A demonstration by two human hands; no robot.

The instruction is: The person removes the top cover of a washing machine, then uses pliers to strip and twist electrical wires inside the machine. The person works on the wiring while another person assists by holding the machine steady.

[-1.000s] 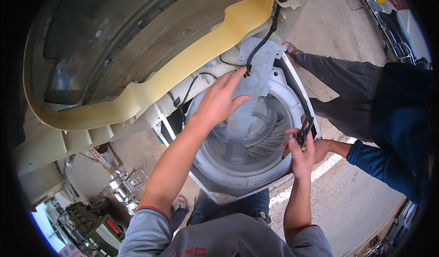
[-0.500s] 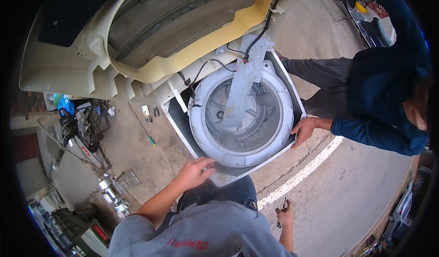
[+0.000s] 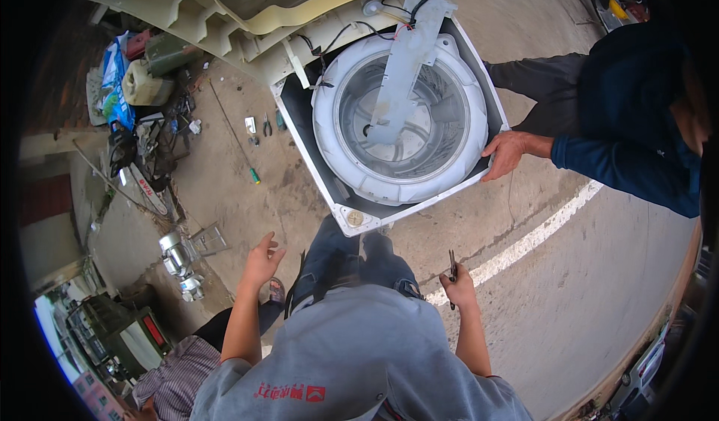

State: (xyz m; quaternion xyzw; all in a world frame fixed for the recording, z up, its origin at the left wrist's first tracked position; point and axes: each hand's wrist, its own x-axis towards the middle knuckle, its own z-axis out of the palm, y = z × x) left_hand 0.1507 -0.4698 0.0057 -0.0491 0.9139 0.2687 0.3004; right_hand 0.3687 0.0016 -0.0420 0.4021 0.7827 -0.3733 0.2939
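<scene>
In front of me stands an open top-loading washing machine, its white cabinet (image 3: 416, 210) around a pale tub ring (image 3: 329, 140) and a metal drum (image 3: 442, 147). A long greyish-white strip (image 3: 401, 84) lies across the drum opening, with dark wires (image 3: 352, 30) near its top. The cream top panel (image 3: 176, 9) is tipped up at the far side. My left hand (image 3: 262, 262) is open and holds nothing, apart from the cabinet's near corner. My right hand (image 3: 460, 288) grips dark pliers (image 3: 451, 260), low at my right side. A co-worker's hand (image 3: 505, 153) holds the cabinet's right edge.
Left on the concrete lie a green-handled screwdriver (image 3: 255, 175), small pliers (image 3: 267, 126) and a silver motor-like part (image 3: 174, 252). Beyond are a beige jerrycan (image 3: 144, 84) and a scrap heap. Another person in a striped shirt (image 3: 180, 376) is at lower left. A white line (image 3: 524, 235) crosses the ground.
My left hand has come off the cabinet's near edge and moved left. My right hand has risen with the pliers. A person in stripes has come into view at lower left.
</scene>
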